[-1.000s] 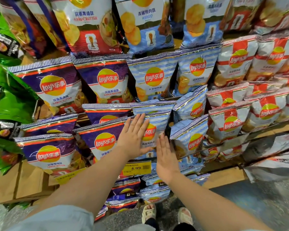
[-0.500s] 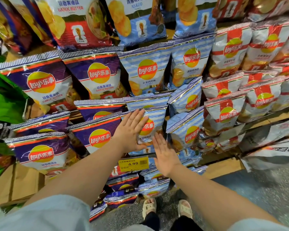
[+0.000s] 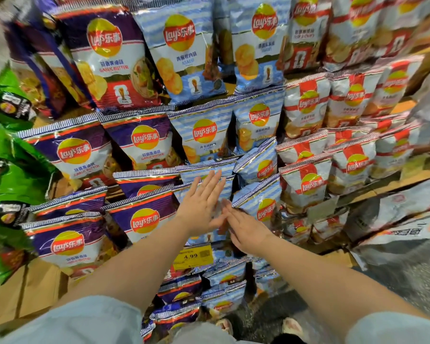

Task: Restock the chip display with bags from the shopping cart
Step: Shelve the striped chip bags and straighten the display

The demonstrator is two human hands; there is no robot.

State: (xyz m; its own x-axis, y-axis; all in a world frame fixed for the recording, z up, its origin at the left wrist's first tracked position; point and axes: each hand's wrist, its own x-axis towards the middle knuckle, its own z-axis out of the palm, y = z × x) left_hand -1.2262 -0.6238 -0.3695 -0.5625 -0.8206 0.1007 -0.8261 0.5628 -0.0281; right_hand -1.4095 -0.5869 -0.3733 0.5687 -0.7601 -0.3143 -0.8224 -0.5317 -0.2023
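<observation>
A chip display fills the view, with purple bags [image 3: 144, 219] on the left, light-blue striped bags [image 3: 204, 135] in the middle and red-and-white bags [image 3: 305, 184] on the right. My left hand [image 3: 201, 204] lies flat with straight fingers on a light-blue bag [image 3: 227, 192] in the middle column. Just below and to its right, my right hand [image 3: 243, 227] presses flat on the same bag, its fingertips meeting the left hand's thumb. Most of that bag is hidden by my hands. No shopping cart is in view.
Green bags [image 3: 8, 175] hang at the far left. A yellow 4.99 price tag [image 3: 193, 256] sits under my hands, with more bags [image 3: 224, 294] stacked below it. Silver-grey packs [image 3: 402, 219] lie at the lower right. My feet [image 3: 291, 327] stand on speckled floor.
The camera has tilted up, so the display sits lower in view. Both hands stay flat on the blue bag, and the right hand has slid up to touch the left.
</observation>
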